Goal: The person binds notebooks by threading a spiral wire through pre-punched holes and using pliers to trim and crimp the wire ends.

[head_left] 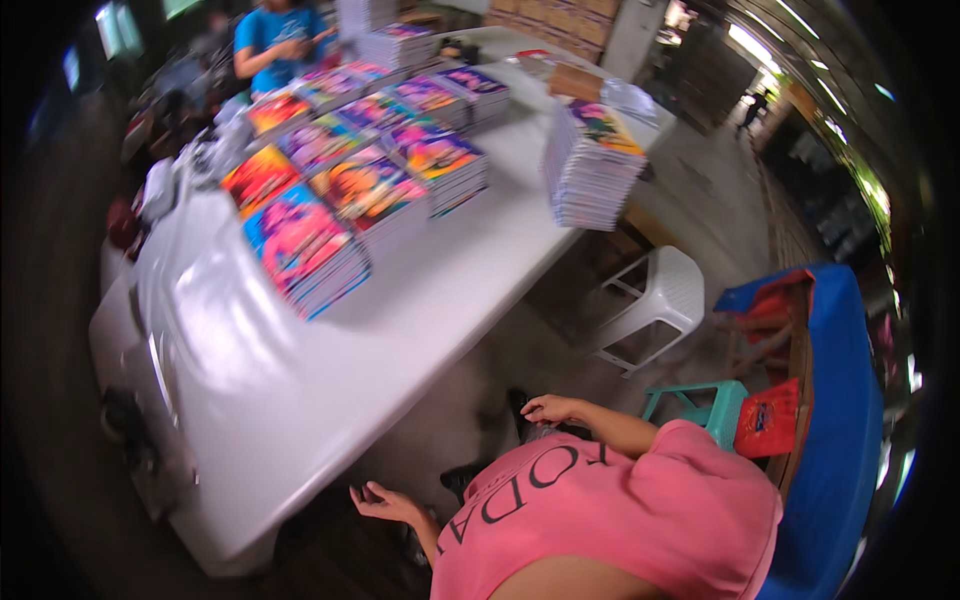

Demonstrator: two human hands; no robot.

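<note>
My left hand (384, 502) hangs just off the near edge of the white table (330, 400), palm turned up, with loosely curled fingers and nothing in it. Beside my body, further right, my right hand (550, 408) is held low above the floor; its fingers are loosely bent and apart, and I see no object in them. The nearest stack of colourful books (300, 240) lies on the table, away from both hands. Next to it, a book stack with an orange and dark cover (368, 190) stands among several others.
A tall book stack (596, 165) stands at the table's right edge. Right of the table are a white plastic stool (672, 285), a green stool (715, 410), a red bag (768, 420) and a blue-draped bench (835, 400). A person in a blue shirt (278, 45) stands across the table.
</note>
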